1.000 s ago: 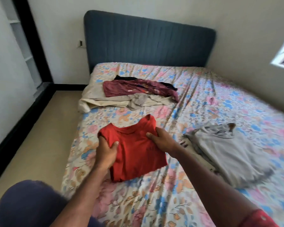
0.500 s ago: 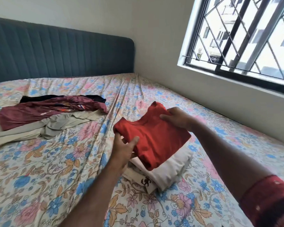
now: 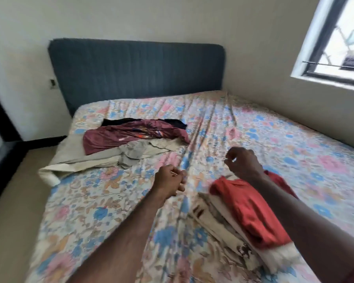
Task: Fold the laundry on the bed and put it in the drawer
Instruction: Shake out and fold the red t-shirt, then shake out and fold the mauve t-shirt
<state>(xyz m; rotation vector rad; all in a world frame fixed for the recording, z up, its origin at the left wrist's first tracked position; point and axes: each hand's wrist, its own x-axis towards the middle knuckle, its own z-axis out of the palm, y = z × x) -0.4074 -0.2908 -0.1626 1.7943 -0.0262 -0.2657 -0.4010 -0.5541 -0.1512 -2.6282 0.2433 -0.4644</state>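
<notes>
Two hands, left hand (image 3: pixel 169 183) and right hand (image 3: pixel 243 164), loosely curled, empty, above floral bed (image 3: pixel 294 144). Folded red shirt (image 3: pixel 251 209) atop cream folded stack (image 3: pixel 219 215), likely gathered for one trip. Unfolded maroon garment (image 3: pixel 131 137) and beige clothes (image 3: pixel 102 158) near headboard (image 3: pixel 137 68). Drawer unseen.

Red shirt (image 3: pixel 251 209) tops a cream stack (image 3: pixel 219 219). The bed (image 3: pixel 294 144) sheet is floral: blue, pink, orange on white. Maroon garment (image 3: pixel 119 137) over beige cloth (image 3: pixel 86 162); headboard (image 3: pixel 137 68) dark blue.
</notes>
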